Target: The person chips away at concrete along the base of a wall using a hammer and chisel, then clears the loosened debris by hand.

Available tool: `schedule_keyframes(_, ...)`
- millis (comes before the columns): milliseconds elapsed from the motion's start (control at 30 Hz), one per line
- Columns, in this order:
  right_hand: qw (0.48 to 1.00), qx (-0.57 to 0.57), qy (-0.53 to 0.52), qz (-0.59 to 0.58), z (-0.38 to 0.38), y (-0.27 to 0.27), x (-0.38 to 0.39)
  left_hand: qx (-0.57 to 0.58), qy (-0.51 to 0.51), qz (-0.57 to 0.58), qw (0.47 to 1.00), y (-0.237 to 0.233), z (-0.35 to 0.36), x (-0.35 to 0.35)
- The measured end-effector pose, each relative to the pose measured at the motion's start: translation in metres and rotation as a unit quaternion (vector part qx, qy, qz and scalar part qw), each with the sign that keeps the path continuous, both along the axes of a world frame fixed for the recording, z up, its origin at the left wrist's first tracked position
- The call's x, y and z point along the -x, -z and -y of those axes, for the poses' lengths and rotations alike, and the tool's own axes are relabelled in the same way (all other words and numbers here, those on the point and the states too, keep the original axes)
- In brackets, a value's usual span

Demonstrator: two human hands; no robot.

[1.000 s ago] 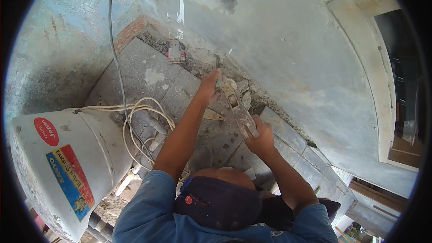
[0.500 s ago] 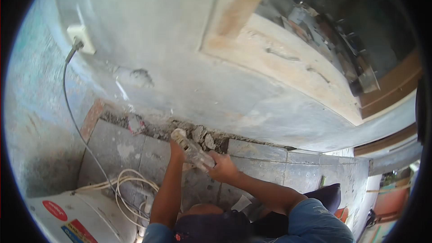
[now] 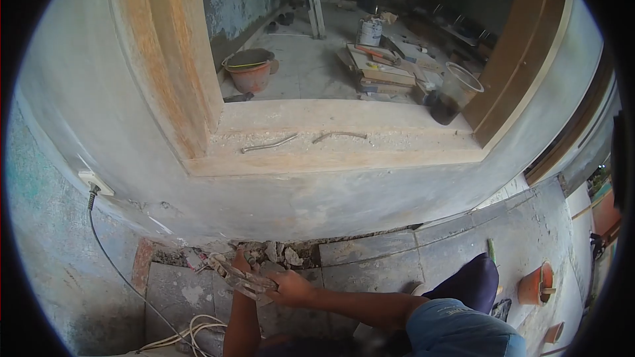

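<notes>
Beside the broken floor edge (image 3: 308, 253), my right hand (image 3: 291, 288) is gripping a worn tool (image 3: 242, 281).
It's overlapping my left hand (image 3: 243, 262), whose grip I can't tell; slipping could bruise it.

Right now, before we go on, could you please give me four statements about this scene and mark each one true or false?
1. The right hand is empty. False: it grips a worn, crusted tool.
2. A plug sits in the wall socket. True.
3. The clear cup is full to the brim. False: its dark contents fill only the lower part.
4. Bent rods lie on the window ledge. True.
</notes>
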State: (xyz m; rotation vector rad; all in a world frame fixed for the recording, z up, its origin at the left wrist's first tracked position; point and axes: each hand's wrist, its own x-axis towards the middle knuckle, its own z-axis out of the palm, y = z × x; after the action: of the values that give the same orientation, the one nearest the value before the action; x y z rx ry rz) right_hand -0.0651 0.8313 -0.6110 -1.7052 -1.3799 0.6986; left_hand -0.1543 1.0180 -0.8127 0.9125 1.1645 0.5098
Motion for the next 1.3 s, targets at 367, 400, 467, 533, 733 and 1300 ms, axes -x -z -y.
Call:
schedule_keyframes(367,0.999,0.017,-0.007,0.027,0.001,0.016,-0.007,0.159,0.02,0.365,0.917,0.004,-0.017,0.033)
schedule_keyframes(400,0.999,0.044,-0.015,0.02,0.0,0.014,-0.006,0.126,-0.002,0.329,0.936,0.008,-0.018,0.027)
schedule_keyframes(467,0.995,0.091,-0.021,0.038,0.0,0.004,-0.01,0.096,-0.023,0.326,0.94,0.01,-0.014,0.021)
schedule_keyframes(533,0.995,0.061,-0.021,0.07,0.0,0.015,-0.011,0.173,-0.097,0.36,0.912,0.016,-0.004,0.025)
schedule_keyframes(733,0.985,0.044,-0.082,0.147,-0.003,0.02,-0.017,0.143,-0.055,0.361,0.92,-0.015,0.002,0.03)
schedule_keyframes(1300,0.96,0.057,-0.123,0.246,-0.027,0.058,-0.023,0.201,-0.123,0.329,0.914,-0.075,0.0,0.023)
